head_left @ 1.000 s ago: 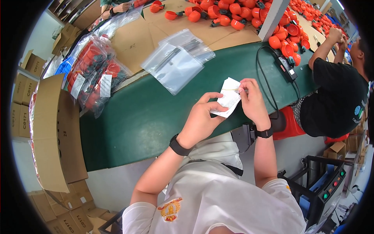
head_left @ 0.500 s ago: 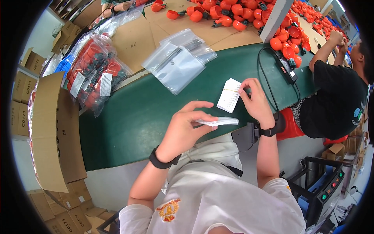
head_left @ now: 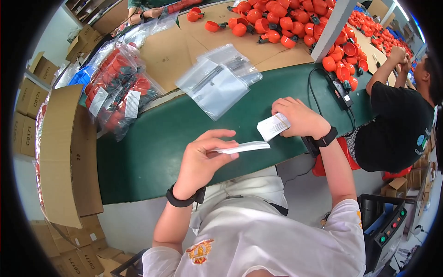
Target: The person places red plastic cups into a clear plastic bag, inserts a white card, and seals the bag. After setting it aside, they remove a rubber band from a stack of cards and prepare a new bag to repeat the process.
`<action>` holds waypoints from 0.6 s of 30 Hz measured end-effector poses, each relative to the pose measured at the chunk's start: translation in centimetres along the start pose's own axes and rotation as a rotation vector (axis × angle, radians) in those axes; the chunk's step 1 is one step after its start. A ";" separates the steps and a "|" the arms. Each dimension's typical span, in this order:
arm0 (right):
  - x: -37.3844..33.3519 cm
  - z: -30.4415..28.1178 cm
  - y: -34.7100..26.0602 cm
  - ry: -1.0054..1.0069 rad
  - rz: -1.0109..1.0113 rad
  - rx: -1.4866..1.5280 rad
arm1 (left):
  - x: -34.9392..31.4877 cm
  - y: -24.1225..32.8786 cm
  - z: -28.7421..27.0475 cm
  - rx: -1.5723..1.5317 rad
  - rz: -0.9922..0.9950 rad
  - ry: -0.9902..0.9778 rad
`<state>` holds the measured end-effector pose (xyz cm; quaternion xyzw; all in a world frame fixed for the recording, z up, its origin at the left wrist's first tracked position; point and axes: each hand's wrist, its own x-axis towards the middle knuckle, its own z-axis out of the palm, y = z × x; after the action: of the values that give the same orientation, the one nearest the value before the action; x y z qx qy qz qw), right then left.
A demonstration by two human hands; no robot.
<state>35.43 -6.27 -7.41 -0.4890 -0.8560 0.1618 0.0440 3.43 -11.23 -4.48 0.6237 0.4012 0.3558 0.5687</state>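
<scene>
Between the thumb and fingers of my left hand (head_left: 201,158) is a thin stack of white paper slips (head_left: 244,147), seen nearly edge-on above the green table's front part. My right hand (head_left: 299,117) is wrapped round a banded bundle of white printed cards (head_left: 272,127), tilted and close to the far end of the slips. Beyond my hands, flat clear plastic bags (head_left: 217,87) lie in an overlapping pile on the green tabletop (head_left: 147,157) and the cardboard behind it. Part of my right fingers is hidden behind the bundle.
Clear bags filled with red cup-shaped parts (head_left: 119,87) sit at the left, beside an open carton (head_left: 62,152). Loose red cups (head_left: 272,23) heap at the back. A black power strip (head_left: 340,92) lies on the right, near a seated person (head_left: 397,111). A post (head_left: 334,30) rises there.
My right hand has taken hold of the card bundle and brought it nearer, tilting it. My left hand has shifted slightly left with the slips.
</scene>
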 end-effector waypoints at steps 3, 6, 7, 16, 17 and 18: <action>0.5 -0.2 0.9 -0.023 0.062 0.211 | -0.1 -0.2 -1.2 -0.103 -0.051 0.100; 0.8 -0.1 1.8 0.302 0.246 0.267 | 0.0 0.0 -1.9 -0.096 -0.081 0.184; 1.0 0.2 3.1 0.434 0.245 0.156 | 0.1 -0.1 -2.0 -0.076 -0.055 0.201; 2.3 1.8 -3.4 0.523 0.394 1.129 | 0.1 -1.4 -1.5 0.524 0.375 0.371; 2.1 2.0 -5.2 0.231 0.390 1.308 | 0.1 -1.4 -1.4 0.636 0.444 0.403; 2.1 2.2 -7.1 0.039 0.352 1.500 | 0.3 -1.6 -1.2 0.635 0.446 0.402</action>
<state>28.04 -8.32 -7.35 -0.4599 -0.4260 0.6948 0.3526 2.32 -10.42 -5.94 0.7573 0.4489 0.4434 0.1685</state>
